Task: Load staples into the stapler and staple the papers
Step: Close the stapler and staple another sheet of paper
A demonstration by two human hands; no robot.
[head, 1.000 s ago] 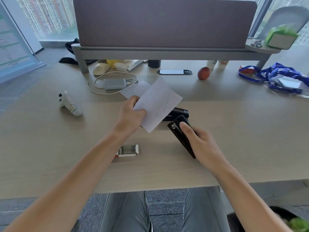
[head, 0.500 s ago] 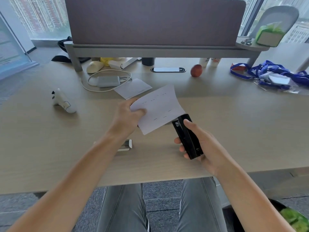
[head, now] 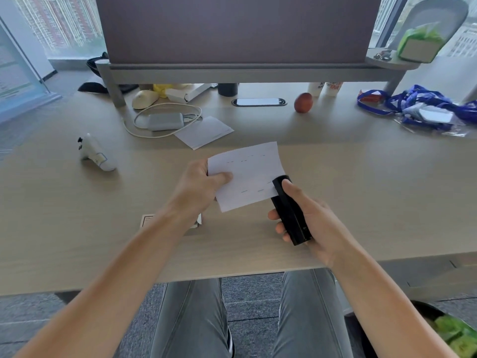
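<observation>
At frame center, above the bench (head: 77, 241), the left hand (head: 196, 187) pinches the papers (head: 247, 174) while the right hand (head: 317, 223) is clamped on the stapler (head: 290, 210), whose mouth barely covers the sheet's right edge, so a squeeze may miss or tear it.

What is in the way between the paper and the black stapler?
Nothing visible. The left hand holds the paper by its left edge, and the paper's lower right corner already meets the front end of the stapler, which the right hand grips above the desk.
</observation>
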